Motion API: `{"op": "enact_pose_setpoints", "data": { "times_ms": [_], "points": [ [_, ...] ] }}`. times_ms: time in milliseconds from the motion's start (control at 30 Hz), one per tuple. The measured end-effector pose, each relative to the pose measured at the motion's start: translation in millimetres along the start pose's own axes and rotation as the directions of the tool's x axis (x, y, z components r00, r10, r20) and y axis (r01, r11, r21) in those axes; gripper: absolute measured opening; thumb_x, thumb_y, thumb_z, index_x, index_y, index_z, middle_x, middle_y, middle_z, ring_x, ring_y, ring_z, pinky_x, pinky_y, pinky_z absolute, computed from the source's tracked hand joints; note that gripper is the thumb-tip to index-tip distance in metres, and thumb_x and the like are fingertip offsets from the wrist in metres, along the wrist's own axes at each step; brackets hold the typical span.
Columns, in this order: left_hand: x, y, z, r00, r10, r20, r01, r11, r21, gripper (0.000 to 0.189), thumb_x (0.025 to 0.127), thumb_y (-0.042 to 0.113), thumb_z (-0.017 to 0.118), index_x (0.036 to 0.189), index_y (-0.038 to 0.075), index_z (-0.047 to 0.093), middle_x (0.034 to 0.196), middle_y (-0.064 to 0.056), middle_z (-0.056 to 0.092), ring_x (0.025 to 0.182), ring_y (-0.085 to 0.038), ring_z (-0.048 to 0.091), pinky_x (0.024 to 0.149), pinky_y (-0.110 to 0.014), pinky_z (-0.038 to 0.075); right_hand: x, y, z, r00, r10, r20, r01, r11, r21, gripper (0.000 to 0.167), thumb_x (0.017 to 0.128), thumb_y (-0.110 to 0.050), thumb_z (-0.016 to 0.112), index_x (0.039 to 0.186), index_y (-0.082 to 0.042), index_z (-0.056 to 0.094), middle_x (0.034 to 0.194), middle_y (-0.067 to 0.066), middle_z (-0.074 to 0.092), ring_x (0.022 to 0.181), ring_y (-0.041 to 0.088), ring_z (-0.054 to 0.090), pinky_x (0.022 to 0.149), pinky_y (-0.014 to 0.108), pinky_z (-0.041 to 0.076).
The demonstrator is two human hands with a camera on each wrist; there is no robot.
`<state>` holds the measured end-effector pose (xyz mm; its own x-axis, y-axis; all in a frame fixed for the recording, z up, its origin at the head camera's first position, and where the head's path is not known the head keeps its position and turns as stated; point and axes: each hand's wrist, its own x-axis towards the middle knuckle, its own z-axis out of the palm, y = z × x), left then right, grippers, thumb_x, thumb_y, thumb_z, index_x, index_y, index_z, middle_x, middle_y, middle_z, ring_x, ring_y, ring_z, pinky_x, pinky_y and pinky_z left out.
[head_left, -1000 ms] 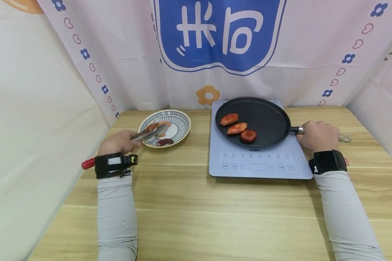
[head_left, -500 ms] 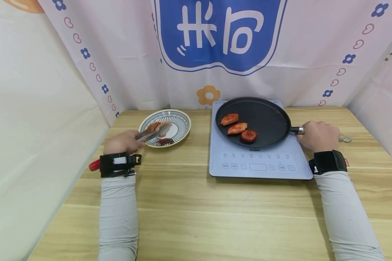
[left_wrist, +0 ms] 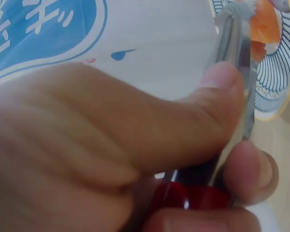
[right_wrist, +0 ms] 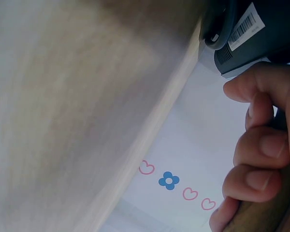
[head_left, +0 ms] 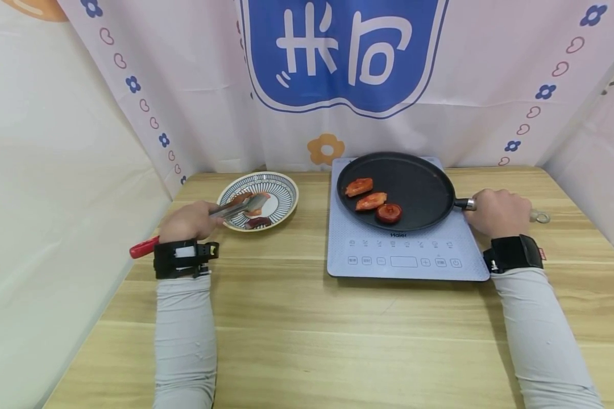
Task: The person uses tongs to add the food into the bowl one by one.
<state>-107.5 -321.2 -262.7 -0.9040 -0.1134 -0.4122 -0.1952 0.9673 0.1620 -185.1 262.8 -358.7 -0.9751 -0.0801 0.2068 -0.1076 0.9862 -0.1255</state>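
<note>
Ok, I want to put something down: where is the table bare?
Bare: the table between plate and cooktop, and its wide front stretch between the sleeves. Crowded: the plate's left side, with food, tongs and left hand; the cooktop's right side, where the right hand grips the pan handle.

Handle (head_left: 464, 203), at right of pan (head_left: 422, 193): middle hidden under right hand (head_left: 503, 213). Tongs (head_left: 234, 210), left of pan: middle stretch covered by left hand (head_left: 188, 221); tips overlap food pieces (head_left: 239, 199), whether pinching any cannot tell. Plate (head_left: 284, 199), also left of pan: cut off by edge in left wrist view. Cooker (head_left: 370, 275): area beneath pan hidden; icons in front of pan too small to read. Emblem (head_left: 343, 94), behind pan: top cut off. Barcode label (right_wrist: 246, 26), right wrist view: digits illegible.
</note>
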Motion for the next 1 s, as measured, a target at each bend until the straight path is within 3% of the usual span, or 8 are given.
{"op": "enact_pose_setpoints", "data": {
  "times_ms": [233, 600, 1000],
  "points": [
    [2.1, -8.8, 1.2, 0.999, 0.036, -0.031, -0.036, 0.999, 0.016, 0.053, 0.111, 0.033, 0.050, 0.157, 0.007, 0.048, 0.143, -0.029, 0.059, 0.114, -0.043, 0.057, 0.089, -0.053, 0.049, -0.5, -1.1, -1.1, 1.000, 0.000, 0.004, 0.000, 1.000, 0.000, 0.035, 0.086, -0.022, 0.073, 0.057, -0.011, 0.057, 0.055, 0.006, 0.049, 0.056, 0.031, 0.048, 0.051, 0.043, 0.032],
    [0.9, -10.6, 0.9, 0.996, 0.078, -0.044, -0.077, 0.997, 0.017, 0.053, 0.110, 0.034, 0.051, 0.157, 0.009, 0.049, 0.147, -0.033, 0.055, 0.119, -0.045, 0.058, 0.096, -0.061, 0.049, -1.4, -2.1, -2.5, 1.000, 0.001, 0.019, -0.001, 1.000, 0.002, 0.034, 0.086, -0.022, 0.072, 0.057, -0.011, 0.058, 0.056, 0.007, 0.050, 0.057, 0.031, 0.048, 0.052, 0.044, 0.033],
    [0.5, -15.5, -0.1, 0.995, 0.082, -0.065, -0.082, 0.997, 0.003, 0.054, 0.111, 0.037, 0.049, 0.159, 0.011, 0.046, 0.153, -0.031, 0.051, 0.128, -0.047, 0.055, 0.104, -0.069, 0.046, -2.4, -0.4, -1.0, 0.999, -0.014, -0.030, 0.014, 1.000, 0.003, 0.036, 0.082, -0.017, 0.071, 0.053, -0.013, 0.050, 0.053, 0.003, 0.044, 0.053, 0.029, 0.044, 0.049, 0.041, 0.029]
  ]
}}
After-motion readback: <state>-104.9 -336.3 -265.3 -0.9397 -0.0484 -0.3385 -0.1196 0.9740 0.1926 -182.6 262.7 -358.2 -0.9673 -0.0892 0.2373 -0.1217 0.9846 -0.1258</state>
